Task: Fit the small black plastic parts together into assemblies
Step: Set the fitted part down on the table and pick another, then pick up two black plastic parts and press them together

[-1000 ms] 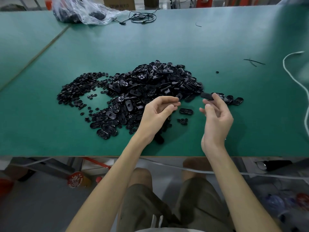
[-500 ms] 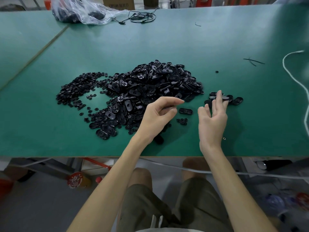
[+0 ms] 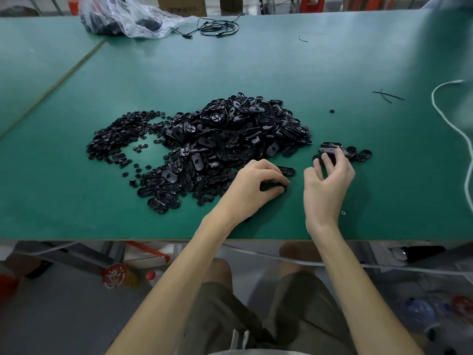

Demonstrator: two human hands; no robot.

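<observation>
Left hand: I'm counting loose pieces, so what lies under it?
Small black parts show beneath the curled fingers of the left hand, on the green table. How many, and whether it grips them, the hand covers.

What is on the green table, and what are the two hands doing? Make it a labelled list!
Table: green
Big pile: black oval parts heaped in the middle
Little pile: small round black parts, left of the big pile
Side group: a few oval parts, right of the big pile
Left hand: fingers curled round a small black piece on the table
Right hand: loose, holding nothing, fingertips at the side group
Far edge: clear plastic bag, black cable
Right edge: white cord
</observation>
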